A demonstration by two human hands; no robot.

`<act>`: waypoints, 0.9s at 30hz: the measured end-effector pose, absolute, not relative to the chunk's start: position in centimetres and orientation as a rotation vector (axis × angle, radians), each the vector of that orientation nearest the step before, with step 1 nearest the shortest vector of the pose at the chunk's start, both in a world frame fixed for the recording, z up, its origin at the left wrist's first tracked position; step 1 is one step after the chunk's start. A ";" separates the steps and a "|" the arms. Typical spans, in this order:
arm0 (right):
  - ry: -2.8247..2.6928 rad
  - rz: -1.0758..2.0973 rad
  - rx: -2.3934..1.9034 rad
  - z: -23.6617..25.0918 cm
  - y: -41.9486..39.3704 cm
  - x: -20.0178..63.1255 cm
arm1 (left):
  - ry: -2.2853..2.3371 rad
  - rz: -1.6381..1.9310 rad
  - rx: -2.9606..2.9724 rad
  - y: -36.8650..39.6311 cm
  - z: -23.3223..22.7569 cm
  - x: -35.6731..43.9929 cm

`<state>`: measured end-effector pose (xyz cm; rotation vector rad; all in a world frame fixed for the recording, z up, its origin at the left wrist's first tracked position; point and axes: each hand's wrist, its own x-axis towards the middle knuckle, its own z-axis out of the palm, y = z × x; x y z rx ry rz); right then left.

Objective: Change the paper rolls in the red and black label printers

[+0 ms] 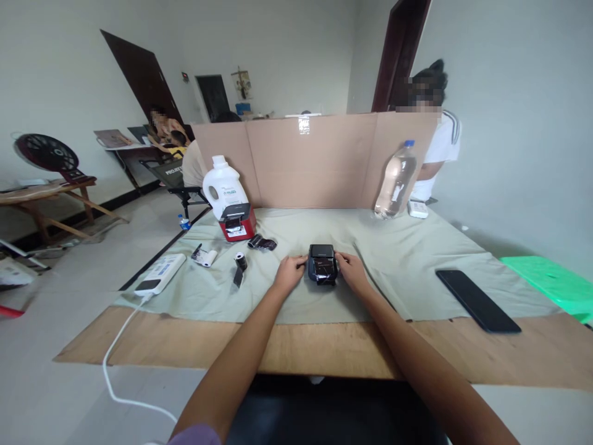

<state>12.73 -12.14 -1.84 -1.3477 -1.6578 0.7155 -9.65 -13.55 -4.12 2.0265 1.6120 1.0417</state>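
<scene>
Both hands, left hand [290, 272] and right hand [351, 270], clasp the sides of a small black boxy device [322, 263] at the centre of a pale green cloth [407, 259] over a wooden board [324, 352]. Behind stands a cardboard screen [315, 161]. Bare cloth lies just beside each hand; a black phone [477, 301] rests well right.

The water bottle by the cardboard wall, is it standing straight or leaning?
Leaning: the water bottle tilts with its cap against the cardboard wall.
</scene>
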 end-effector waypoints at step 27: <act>-2.547 0.355 -1.762 4.6 -4.8 8.9 | 1.488 1.200 1.799 -12.7 -4.5 -10.1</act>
